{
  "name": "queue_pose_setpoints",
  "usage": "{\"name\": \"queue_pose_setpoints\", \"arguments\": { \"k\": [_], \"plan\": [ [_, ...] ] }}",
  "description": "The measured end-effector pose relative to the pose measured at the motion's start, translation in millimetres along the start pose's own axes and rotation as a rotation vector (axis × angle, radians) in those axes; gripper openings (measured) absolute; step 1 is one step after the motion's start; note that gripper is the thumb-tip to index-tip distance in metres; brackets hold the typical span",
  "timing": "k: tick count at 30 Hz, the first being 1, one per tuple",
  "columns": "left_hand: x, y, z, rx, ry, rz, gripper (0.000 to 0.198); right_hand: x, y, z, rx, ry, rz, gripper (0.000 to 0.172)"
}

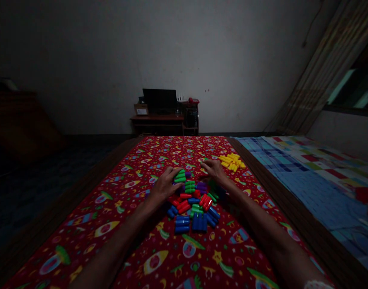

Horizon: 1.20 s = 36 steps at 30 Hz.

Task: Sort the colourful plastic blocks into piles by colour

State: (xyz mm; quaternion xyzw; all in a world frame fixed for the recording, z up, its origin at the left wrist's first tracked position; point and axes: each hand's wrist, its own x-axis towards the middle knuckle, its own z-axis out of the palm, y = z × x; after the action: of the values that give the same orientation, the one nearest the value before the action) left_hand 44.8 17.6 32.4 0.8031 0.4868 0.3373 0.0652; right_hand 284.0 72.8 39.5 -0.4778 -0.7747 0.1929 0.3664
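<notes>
A heap of small plastic pieces in green, red, blue and purple lies on a red sheet printed with rockets. My left hand rests on the heap's left side, its fingers curled over green pieces. My right hand lies at the heap's upper right with fingers stretched out flat, palm down. A separate small pile of yellow pieces sits just right of and beyond my right hand. The light is dim and the fingertips are hard to make out.
A wooden bed edge runs along the right of the red sheet, with a blue checked sheet beyond it. At the far wall stands a low desk with a dark monitor. A curtain hangs at the right.
</notes>
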Motion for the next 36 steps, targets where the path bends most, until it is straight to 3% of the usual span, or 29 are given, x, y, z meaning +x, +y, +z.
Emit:
{"name": "queue_pose_setpoints", "arguments": {
  "k": [3,5,7,12,15,19,26,28,30,32,36],
  "plan": [
    [-4.3,11.7,0.5,-0.031,-0.04,0.063,0.062,-3.2,-35.1,11.9,0.12,-0.278,-0.161,0.031],
    [-6.4,16.7,0.2,-0.025,-0.04,0.083,0.068,-4.0,-47.5,16.2,0.118,-0.344,-0.195,0.026],
    [-6.6,18.3,-0.1,0.008,-0.026,0.078,0.069,-0.9,-45.4,13.6,0.101,-0.261,-0.148,0.022],
    [-1.8,2.7,-0.9,0.096,0.066,0.052,0.047,10.6,5.1,-14.3,-0.053,0.202,0.095,0.023],
    [-0.2,-18.1,-2.0,0.125,0.092,0.019,0.035,7.6,34.5,-23.3,-0.234,0.265,0.198,0.028],
    [0.7,-45.3,-5.3,0.108,0.108,-0.059,0.033,-0.1,44.0,-19.4,-0.412,0.103,0.194,0.026],
    [-6.4,-67.2,-8.7,-0.054,0.054,-0.245,0.047,-2.9,10.8,-40.6,-0.503,0.062,0.1,0.032],
    [-10.4,-69.6,-8.8,-0.111,0.055,-0.312,0.051,-7.3,2.1,-48.4,-0.498,-0.11,0.07,0.028],
    [-13.4,-70.9,-9.3,-0.153,0.066,-0.354,0.053,-13.5,-4.4,-50.4,-0.502,-0.362,0.068,0.02],
    [-14.8,-71.2,-10.1,-0.164,0.071,-0.366,0.054,-19.1,-8.5,-47.4,-0.516,-0.541,0.062,0.025],
    [-14.1,-71.3,-11.0,-0.139,0.063,-0.349,0.054,-20.6,-7.8,-40.4,-0.463,-0.546,0.014,0.031]
  ]
}}
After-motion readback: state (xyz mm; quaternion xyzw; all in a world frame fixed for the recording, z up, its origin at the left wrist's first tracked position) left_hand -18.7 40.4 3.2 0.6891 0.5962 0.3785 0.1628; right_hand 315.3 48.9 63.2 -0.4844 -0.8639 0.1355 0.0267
